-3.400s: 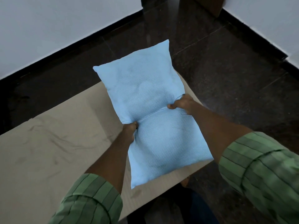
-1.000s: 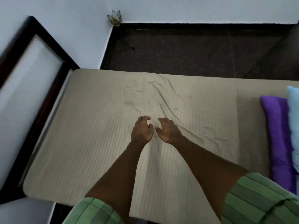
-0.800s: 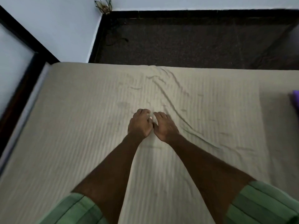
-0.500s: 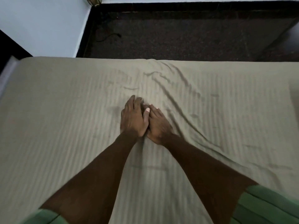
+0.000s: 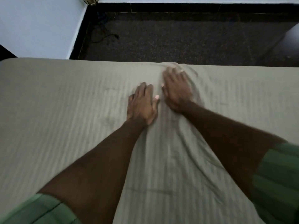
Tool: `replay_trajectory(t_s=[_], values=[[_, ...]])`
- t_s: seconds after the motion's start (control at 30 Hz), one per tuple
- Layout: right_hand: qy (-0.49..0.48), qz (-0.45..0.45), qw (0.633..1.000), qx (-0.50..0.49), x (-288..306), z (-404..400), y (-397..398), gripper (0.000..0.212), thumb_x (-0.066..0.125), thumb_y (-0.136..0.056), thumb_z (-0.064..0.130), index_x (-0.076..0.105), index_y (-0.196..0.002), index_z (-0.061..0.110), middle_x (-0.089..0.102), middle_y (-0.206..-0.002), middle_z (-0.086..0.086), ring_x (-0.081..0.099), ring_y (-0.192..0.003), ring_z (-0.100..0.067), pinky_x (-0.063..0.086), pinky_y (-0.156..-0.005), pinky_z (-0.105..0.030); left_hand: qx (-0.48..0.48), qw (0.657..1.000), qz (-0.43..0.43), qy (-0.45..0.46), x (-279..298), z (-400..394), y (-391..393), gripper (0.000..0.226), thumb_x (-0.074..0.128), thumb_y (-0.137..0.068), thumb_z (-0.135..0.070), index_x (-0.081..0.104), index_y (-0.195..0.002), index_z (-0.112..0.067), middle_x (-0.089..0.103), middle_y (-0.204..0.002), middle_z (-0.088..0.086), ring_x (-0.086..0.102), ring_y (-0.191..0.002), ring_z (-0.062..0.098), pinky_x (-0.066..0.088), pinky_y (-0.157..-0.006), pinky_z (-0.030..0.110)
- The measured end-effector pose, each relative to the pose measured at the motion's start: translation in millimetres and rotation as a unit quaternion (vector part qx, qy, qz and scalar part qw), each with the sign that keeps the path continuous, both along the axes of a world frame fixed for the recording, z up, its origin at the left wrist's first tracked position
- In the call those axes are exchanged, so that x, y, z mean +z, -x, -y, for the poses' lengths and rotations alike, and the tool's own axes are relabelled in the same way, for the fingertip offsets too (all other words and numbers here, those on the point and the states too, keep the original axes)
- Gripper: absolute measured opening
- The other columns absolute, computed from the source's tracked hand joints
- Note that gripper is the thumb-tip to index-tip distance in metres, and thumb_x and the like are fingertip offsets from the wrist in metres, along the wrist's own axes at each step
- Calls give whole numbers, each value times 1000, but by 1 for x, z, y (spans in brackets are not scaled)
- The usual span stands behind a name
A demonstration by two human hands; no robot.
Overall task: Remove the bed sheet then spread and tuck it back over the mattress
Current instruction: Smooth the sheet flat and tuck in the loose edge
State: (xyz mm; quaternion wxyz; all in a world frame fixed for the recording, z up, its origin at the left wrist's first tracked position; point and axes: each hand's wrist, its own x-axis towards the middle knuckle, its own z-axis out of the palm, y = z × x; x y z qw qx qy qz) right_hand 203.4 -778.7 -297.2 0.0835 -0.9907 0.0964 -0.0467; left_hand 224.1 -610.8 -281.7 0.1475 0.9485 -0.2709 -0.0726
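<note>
A beige striped bed sheet covers the mattress and fills most of the view. My left hand lies flat on the sheet near the middle, fingers straight. My right hand presses flat on the sheet farther out, its fingertips close to the far edge of the mattress; it is motion-blurred. Creases bunch up around and just beyond my right hand. Both forearms reach out from rolled green striped sleeves.
Beyond the far edge of the bed lies dark floor with a black skirting. A pale wall stands at the upper left, with a dark cable on the floor near its corner.
Both hands have slid forward across the sheet toward the far edge, the right one farther, pushing creases ahead of it. The view has moved closer to the bed.
</note>
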Motion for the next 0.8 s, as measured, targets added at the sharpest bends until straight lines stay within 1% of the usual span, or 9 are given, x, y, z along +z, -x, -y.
replay_trajectory(t_s=[0.07, 0.13, 0.2, 0.3, 0.37, 0.47, 0.57, 0.67, 0.8], values=[[-41, -15, 987, 154, -10, -26, 17, 66, 48, -96, 42, 40, -155, 12, 39, -160, -15, 33, -147, -32, 26, -124, -54, 5, 997, -47, 56, 3, 18, -6, 55, 31, -106, -47, 35, -154, -20, 34, -162, 6, 31, -148, 26, 31, -117, 48], [-1, -51, 965, 256, -15, -22, 22, 73, 43, -94, 45, 37, -156, 8, 37, -162, -16, 27, -152, -31, 22, -126, -51, 35, 995, -75, 54, 2, 25, -12, 52, 33, -106, -45, 37, -152, -20, 35, -161, 5, 33, -148, 26, 31, -116, 49], [11, -55, 977, 203, -15, 17, 10, 68, 33, -100, 45, 34, -159, 12, 34, -165, -12, 25, -154, -30, 21, -126, -49, 26, 995, -98, 9, 0, 23, -14, 54, 32, -107, -46, 31, -156, -22, 22, -168, 2, 22, -154, 23, 25, -118, 51], [-12, -53, 995, -83, -1, 88, -4, 65, 24, -105, 48, 28, -160, 12, 28, -166, -13, 23, -154, -33, 17, -126, -47, -4, 991, -127, -28, 1, 11, -14, 58, 33, -107, -47, 20, -161, -27, 4, -172, -2, 6, -158, 21, 17, -121, 53], [-35, -67, 983, -165, 10, 105, 1, 63, 26, -108, 44, 24, -161, 9, 21, -169, -13, 16, -156, -33, 13, -126, -50, -12, 991, -120, -57, 1, 7, -9, 62, 38, -107, -45, 15, -161, -27, -2, -172, 0, 0, -159, 24, 16, -122, 53], [-23, 18, 994, -101, 13, 87, 31, 58, 39, -106, 33, 30, -159, 10, 26, -167, -15, 23, -154, -33, 20, -125, -50, -4, 994, -42, -99, 2, 9, 4, 68, 53, -99, -33, 20, -157, -20, 3, -171, 10, 4, -157, 33, 20, -122, 52], [-16, 34, 999, 9, 2, 70, 80, 57, 42, -105, 28, 35, -158, 9, 31, -165, -16, 27, -153, -33, 22, -125, -50, -79, 996, 33, -31, 5, 25, 22, 69, 52, -96, -25, 24, -158, -15, 14, -170, 9, 11, -157, 28, 20, -122, 45], [5, -11, 994, 113, -9, 58, 107, 60, 33, -109, 39, 27, -162, 12, 21, -170, -9, 16, -158, -24, 14, -128, -41, -181, 983, -6, 34, -2, 51, 32, 63, 41, -105, -34, 20, -163, -18, 16, -170, 2, 13, -157, 19, 21, -125, 41], [72, -34, 993, 92, -11, 112, 101, 65, 23, -107, 51, 15, -165, 22, 15, -172, -1, 11, -158, -19, 12, -128, -41, -92, 992, -75, 39, -18, 66, 38, 61, 40, -107, -37, 23, -162, -18, 10, -171, 2, 10, -157, 17, 18, -126, 40]])
